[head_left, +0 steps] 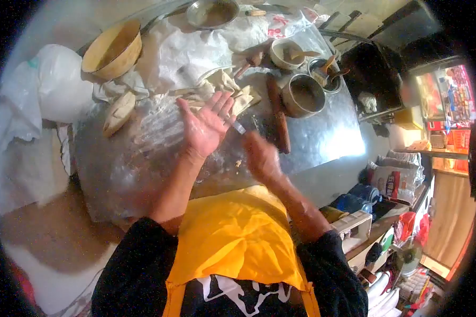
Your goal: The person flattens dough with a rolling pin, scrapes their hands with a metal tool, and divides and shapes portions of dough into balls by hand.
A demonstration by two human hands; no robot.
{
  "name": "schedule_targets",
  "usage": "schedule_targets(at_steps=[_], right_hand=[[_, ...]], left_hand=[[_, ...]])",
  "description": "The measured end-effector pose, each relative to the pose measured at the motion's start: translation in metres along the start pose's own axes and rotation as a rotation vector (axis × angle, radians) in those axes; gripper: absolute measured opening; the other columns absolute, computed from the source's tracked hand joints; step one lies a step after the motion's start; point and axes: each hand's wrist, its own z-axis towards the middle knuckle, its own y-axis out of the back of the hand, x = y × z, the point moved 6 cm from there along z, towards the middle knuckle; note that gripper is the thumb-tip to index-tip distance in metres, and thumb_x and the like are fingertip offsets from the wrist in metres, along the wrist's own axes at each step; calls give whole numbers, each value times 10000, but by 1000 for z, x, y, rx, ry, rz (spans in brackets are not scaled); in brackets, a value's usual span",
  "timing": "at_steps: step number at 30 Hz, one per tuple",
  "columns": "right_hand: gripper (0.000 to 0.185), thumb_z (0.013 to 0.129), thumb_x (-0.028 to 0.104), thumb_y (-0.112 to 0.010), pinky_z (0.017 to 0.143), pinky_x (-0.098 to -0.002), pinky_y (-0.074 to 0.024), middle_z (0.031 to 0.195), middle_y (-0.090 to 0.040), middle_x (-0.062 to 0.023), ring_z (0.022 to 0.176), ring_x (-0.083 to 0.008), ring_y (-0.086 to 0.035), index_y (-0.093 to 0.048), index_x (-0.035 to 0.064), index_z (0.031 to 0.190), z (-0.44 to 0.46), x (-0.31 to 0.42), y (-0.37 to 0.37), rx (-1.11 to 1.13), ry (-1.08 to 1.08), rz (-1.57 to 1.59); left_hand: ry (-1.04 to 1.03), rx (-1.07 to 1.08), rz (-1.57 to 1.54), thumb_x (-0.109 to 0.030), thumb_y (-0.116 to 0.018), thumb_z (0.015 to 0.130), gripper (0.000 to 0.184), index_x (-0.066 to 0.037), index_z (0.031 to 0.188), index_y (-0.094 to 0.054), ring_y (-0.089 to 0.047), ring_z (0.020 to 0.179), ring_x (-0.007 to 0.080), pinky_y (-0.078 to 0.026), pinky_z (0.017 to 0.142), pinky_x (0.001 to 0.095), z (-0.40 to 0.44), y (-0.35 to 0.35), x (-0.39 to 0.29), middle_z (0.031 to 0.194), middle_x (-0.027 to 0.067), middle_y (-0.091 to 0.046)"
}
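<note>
My left hand [205, 127] is raised over the metal table [158, 158], palm up, fingers stretched and dusted with what looks like flour. Beside it, my right hand [262, 158] is closed and slightly blurred. A short, flat metal blade [238, 127] sticks out of the right fist toward the left fingers; its handle is hidden. Behind the hands lies a crumpled beige cloth [222, 87]. To the left, a long pale piece that looks like dough [119, 113] rests near the table edge. A wooden rolling pin [278, 113] lies right of my right hand.
A large yellowish basin [113, 50] stands back left, near a full white sack [63, 84]. White plastic sheeting [180, 53] covers something at the back, below a metal bowl [212, 13]. Pots [303, 96] and a bowl with a spoon [288, 54] stand at right.
</note>
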Motion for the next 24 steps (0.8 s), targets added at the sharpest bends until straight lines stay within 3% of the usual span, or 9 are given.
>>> schedule_targets(at_steps=[6,9,13,17,19,21,22,23,24], right_hand=[[125,1001,211,-500,566,-547,-454,754,-619,-245,693,-483,-606,-507,89,978,24,-32,0,-50,-138,42],[43,963,88,-549,626,-462,-485,784,-601,-209,718,-429,-606,-567,60,990,24,-17,19,-135,-124,42],[148,849,68,-644,573,-435,-506,816,-601,-131,685,-359,-630,-572,75,978,-7,21,5,39,409,-25],[158,844,49,-633,578,-433,-509,824,-601,-132,691,-359,-633,-595,76,995,-3,2,1,52,309,-31],[159,841,43,-627,579,-432,-509,823,-599,-134,696,-362,-634,-600,80,994,3,-3,4,19,267,-68],[100,868,55,-608,592,-453,-503,839,-609,-151,715,-387,-632,-585,90,959,10,-2,15,-117,292,3],[35,907,61,-572,606,-471,-498,834,-625,-171,735,-408,-631,-561,90,922,12,-7,18,-110,149,-6],[27,930,64,-548,612,-480,-496,821,-636,-183,732,-420,-629,-559,88,926,16,-29,14,-145,-111,-1],[19,927,71,-558,608,-474,-495,807,-635,-179,721,-413,-631,-558,90,931,11,-32,15,-167,-104,5]], left_hand=[[93,70,-67,-884,-317,834,1107,-59,1567,-236,-206,1513,300,-147,1208,540,-2,-14,9,1629,129,-273],[42,-52,-54,-853,-267,875,1033,-85,1565,-250,-256,1494,315,-124,1211,528,3,-12,7,1620,104,-303],[153,-160,96,-802,-290,917,904,-141,1531,-343,-306,1469,287,-67,1176,573,13,1,16,1589,82,-375],[207,30,-25,-777,-296,934,842,-154,1484,-430,-286,1476,274,-38,1158,595,1,-34,19,1573,73,-403],[202,60,-9,-740,-337,950,784,-173,1481,-448,-299,1466,272,-91,1159,601,1,-34,19,1584,68,-389],[257,20,31,-687,-380,970,715,-194,1485,-444,-335,1442,265,-240,1141,578,5,-16,27,1579,67,-395],[200,21,161,-639,-408,986,645,-195,1450,-469,-369,1417,268,-381,1080,538,7,1,30,1530,68,-451],[199,21,163,-639,-408,986,645,-195,1450,-469,-369,1417,268,-381,1080,538,4,-3,30,1530,68,-451],[249,-33,131,-635,-406,989,636,-191,1438,-477,-378,1412,270,-381,1083,529,1,-6,33,1512,69,-469]])
